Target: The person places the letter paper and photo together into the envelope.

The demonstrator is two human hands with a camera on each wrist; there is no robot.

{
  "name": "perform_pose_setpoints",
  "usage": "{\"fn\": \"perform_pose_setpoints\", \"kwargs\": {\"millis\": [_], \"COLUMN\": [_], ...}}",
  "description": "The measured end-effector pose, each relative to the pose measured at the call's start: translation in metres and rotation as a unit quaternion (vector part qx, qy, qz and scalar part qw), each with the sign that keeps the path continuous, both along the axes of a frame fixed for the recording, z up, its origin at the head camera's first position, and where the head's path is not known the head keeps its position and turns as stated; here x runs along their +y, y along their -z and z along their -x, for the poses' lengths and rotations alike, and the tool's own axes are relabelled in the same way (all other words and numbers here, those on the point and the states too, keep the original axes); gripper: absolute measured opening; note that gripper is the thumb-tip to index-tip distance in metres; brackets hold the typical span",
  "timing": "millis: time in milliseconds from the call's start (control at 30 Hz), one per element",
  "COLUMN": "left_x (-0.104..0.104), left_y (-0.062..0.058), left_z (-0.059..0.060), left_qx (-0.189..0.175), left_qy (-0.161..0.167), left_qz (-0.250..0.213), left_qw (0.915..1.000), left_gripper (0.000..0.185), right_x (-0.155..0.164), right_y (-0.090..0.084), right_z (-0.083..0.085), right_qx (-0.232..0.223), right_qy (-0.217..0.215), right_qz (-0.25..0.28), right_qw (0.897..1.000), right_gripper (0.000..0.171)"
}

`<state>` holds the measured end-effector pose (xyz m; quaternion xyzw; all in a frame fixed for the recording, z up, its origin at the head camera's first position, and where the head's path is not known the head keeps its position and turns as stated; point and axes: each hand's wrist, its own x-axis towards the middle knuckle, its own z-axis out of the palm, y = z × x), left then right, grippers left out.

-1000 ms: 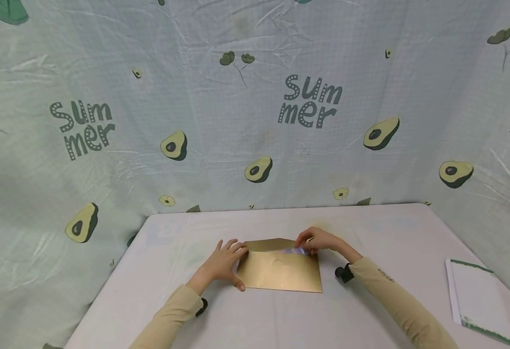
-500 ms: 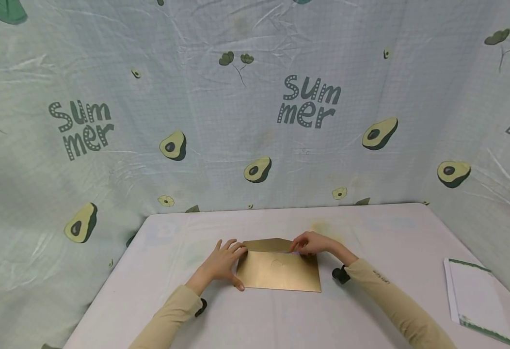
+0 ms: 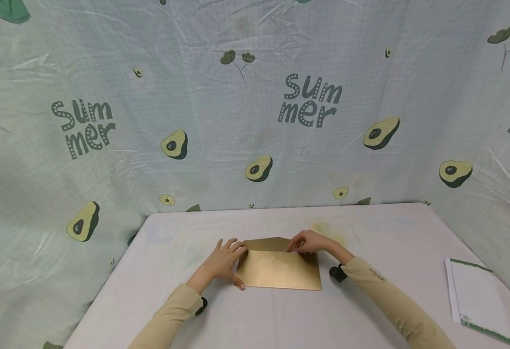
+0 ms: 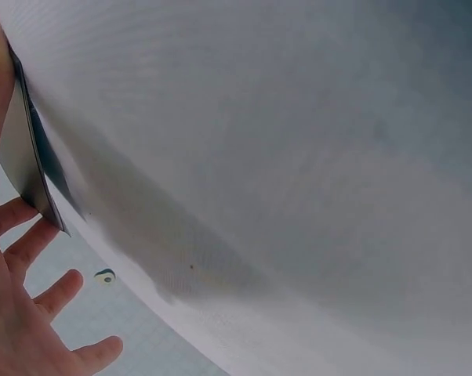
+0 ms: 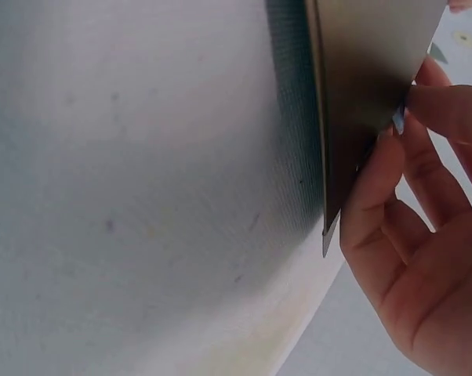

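A gold envelope (image 3: pixel 278 272) lies in the middle of the table, its flap (image 3: pixel 265 244) raised at the far side. My left hand (image 3: pixel 221 261) grips the envelope's left end, thumb near the close edge and fingers at the far corner. In the left wrist view two fingers (image 4: pixel 34 243) touch the envelope's edge while the others stand spread. At the envelope's mouth, on the right, my right hand (image 3: pixel 310 242) pinches a bluish paper (image 5: pixel 399 119), of which only a sliver shows in the right wrist view. The rest of that paper is hidden inside the envelope and behind the fingers.
On the right side of the table lies a white pad or stack of sheets (image 3: pixel 479 298) with green-patterned ends. A pale cloth (image 3: pixel 220 111) printed with avocados and lettering hangs behind the table (image 3: pixel 172 271).
My right hand has shifted slightly left along the envelope's mouth. The bluish paper, visible above the edge a second ago, has gone down into the envelope. The left hand stays in place.
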<state>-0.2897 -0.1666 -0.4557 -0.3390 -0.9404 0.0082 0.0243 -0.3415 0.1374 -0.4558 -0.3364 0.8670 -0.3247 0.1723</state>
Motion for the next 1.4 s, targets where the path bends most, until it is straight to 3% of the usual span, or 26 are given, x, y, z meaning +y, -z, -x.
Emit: {"fn": "perform_pose_setpoints", "kwargs": {"millis": [367, 533, 733, 833, 967, 1133, 1400], "left_x": [0.001, 0.001, 0.001, 0.001, 0.001, 0.001, 0.001], "left_y": [-0.001, 0.001, 0.001, 0.001, 0.000, -0.001, 0.000], "left_z": [0.000, 0.001, 0.003, 0.003, 0.002, 0.001, 0.002], "left_qx": [0.003, 0.001, -0.001, -0.001, -0.003, 0.001, 0.001], "left_qy": [-0.002, 0.000, -0.001, 0.000, -0.001, -0.004, -0.005], "left_qz": [0.003, 0.002, 0.007, 0.008, 0.009, 0.006, 0.010], "left_qw": [1.0000, 1.0000, 1.0000, 1.0000, 1.0000, 1.0000, 0.9999], "left_gripper": [0.104, 0.104, 0.105, 0.105, 0.105, 0.103, 0.105], "right_x": [0.000, 0.002, 0.019, 0.036, 0.062, 0.095, 0.150], "right_y": [-0.002, 0.001, 0.002, -0.002, -0.011, -0.022, -0.028], "right_z": [-0.005, -0.007, -0.012, -0.019, -0.034, -0.054, -0.090], "right_qx": [-0.050, -0.055, -0.007, 0.019, 0.043, 0.096, 0.149], "right_qy": [0.037, 0.039, 0.023, 0.037, 0.051, 0.038, 0.058], "right_qz": [-0.018, -0.003, 0.062, 0.080, 0.084, 0.080, 0.061], "right_qw": [0.998, 0.998, 0.998, 0.996, 0.994, 0.991, 0.985], "right_gripper": [0.025, 0.026, 0.030, 0.032, 0.034, 0.033, 0.032]}}
